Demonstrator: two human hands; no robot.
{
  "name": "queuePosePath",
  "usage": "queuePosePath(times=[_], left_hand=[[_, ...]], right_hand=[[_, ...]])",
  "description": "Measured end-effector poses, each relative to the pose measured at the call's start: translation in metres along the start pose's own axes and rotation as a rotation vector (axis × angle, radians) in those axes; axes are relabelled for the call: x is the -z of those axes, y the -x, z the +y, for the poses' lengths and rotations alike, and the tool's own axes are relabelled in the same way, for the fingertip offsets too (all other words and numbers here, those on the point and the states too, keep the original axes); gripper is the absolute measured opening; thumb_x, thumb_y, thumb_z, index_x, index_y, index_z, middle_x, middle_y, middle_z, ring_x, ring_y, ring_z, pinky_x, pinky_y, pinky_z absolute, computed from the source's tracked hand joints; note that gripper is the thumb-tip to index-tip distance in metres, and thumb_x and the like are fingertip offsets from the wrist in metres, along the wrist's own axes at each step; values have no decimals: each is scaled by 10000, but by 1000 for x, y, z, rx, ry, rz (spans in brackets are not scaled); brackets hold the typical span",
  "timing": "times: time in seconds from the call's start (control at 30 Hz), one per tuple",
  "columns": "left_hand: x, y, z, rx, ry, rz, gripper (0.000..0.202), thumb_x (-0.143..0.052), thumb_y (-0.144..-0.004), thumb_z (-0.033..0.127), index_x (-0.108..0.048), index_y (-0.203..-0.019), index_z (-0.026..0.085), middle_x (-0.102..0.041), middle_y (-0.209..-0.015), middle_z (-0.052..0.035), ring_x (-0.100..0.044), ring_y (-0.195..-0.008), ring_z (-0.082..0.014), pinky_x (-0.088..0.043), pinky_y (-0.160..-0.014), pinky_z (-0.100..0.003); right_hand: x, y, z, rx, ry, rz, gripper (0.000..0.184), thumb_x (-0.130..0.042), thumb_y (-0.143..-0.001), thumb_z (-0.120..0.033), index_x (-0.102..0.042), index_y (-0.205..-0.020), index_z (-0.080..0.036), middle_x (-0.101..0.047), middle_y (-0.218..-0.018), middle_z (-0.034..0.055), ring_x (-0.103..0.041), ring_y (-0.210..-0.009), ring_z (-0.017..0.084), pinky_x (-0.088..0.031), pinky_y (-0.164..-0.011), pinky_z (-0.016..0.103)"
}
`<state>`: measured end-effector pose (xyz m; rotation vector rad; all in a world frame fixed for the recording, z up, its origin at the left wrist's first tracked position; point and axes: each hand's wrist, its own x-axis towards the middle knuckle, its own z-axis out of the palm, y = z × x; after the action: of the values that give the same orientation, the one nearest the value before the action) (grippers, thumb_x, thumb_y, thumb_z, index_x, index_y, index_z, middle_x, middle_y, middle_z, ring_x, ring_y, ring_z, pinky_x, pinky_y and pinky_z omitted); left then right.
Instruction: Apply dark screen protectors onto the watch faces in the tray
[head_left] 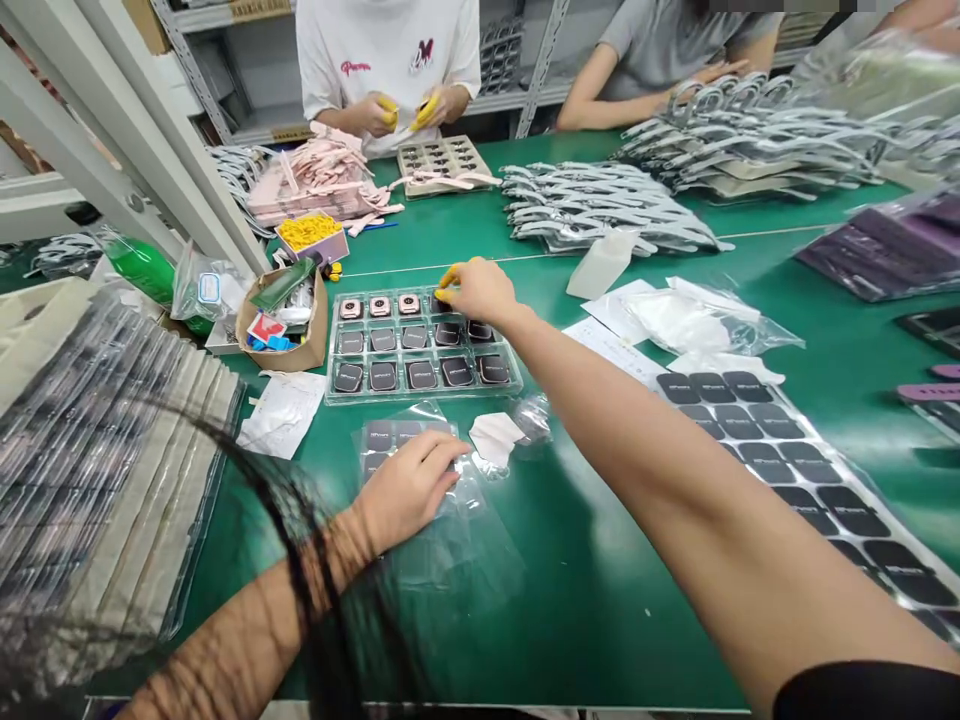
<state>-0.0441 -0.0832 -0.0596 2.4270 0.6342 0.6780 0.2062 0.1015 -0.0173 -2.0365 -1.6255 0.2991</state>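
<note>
Right hand (484, 292), yellow covers (448, 275) on fingertips, upper centre of frame, over top row of clear tray (420, 397); fingertips at dark square piece (441, 306), cannot tell if grip has closed on it. Tray on green bench (570, 570), centre of frame; three pale-framed units (379, 306) in its upper left, dark squares below. Left hand (409, 485), lower centre, over clear film (472, 525); cannot tell whether grip pinches film. Larger sheet of dark squares (769, 420) lower right.

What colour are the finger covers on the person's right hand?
The finger covers on the right hand are yellow; best view: head.
</note>
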Motion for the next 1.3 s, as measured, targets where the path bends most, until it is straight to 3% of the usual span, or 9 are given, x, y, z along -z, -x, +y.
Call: queuePosePath(times=[0.1, 0.27, 0.43, 0.6, 0.7, 0.8, 0.9, 1.07, 1.3], left_hand=[[-1, 1, -3, 33, 55, 1, 334, -574, -1039, 155, -591, -1359, 248, -728, -1302, -143, -760, -1186, -303, -681, -977, -461], [3, -1, -7, 185, 270, 30, 312, -659, -979, 199, -648, -1286, 256, -741, -1260, -121, -787, -989, -265, -669, -941, -459], [11, -9, -10, 457, 534, 133, 315, -766, -915, 237, -674, -1216, 238, -752, -951, -57, -780, -1007, -262, -619, -986, -437], [13, -15, -13, 676, 896, 308, 764, -945, -784, 325, -526, -1415, 227, -687, -1212, -74, -758, -810, -141, -600, -785, -299], [11, -13, -14, 611, 900, 268, 943, -1032, -646, 303, -515, -1431, 226, -681, -1116, -24, -767, -826, -151, -605, -822, -298], [8, -10, -13, 532, 773, 193, 871, -1025, -637, 253, -581, -1386, 213, -709, -997, 9, -761, -802, -148, -589, -790, -276], [7, -8, -12, 530, 733, 217, 707, -998, -667, 248, -649, -1281, 207, -753, -1022, -7, -765, -779, -138, -596, -768, -266], [10, -9, -11, 577, 745, 219, 671, -974, -693, 230, -678, -1294, 207, -810, -998, -20, -803, -811, -169, -634, -790, -282], [10, -9, -12, 603, 747, 202, 583, -982, -691, 256, -765, -1228, 187, -847, -991, -64, -830, -834, -199, -676, -799, -301]], right_hand=[[-17, -12, -7, 66, 95, -61, 322, -744, -984, -375, -797, -1220, -162, -645, -1430, 205, -660, -1257, 332, -522, -1109, 493], [-38, -20, -23, 129, 122, -257, 493, -882, -866, -488, -805, -1181, -118, -705, -1349, 235, -685, -1216, 336, -545, -1097, 461], [-31, -9, -32, 102, -177, -120, 329, -939, -741, -340, -796, -976, -160, -827, -1110, 130, -755, -1069, 315, -601, -1039, 493], [-7, 109, -25, 80, -806, -152, 380, -943, -683, -420, -807, -985, -235, -849, -1086, 71, -808, -1002, 290, -674, -960, 496], [-2, 192, -13, -24, -899, -219, 296, -901, -763, -535, -822, -913, -293, -852, -1021, 53, -817, -1017, 305, -689, -981, 533], [-9, 231, -5, -121, -919, -208, 336, -912, -761, -578, -807, -977, -342, -840, -1060, 41, -825, -1007, 303, -718, -937, 517], [-18, 230, -4, -129, -926, -205, 460, -941, -720, -595, -800, -1095, -369, -788, -1223, 58, -821, -991, 292, -736, -901, 493], [-11, 224, -15, -46, -841, -118, 321, -893, -770, -653, -807, -860, -357, -751, -1163, 72, -757, -1128, 316, -698, -996, 542], [45, 200, 42, -136, -773, -202, 549, -836, -732, -809, -737, -921, -304, -699, -825, 32, -597, -620, 186, -512, -523, 365]])
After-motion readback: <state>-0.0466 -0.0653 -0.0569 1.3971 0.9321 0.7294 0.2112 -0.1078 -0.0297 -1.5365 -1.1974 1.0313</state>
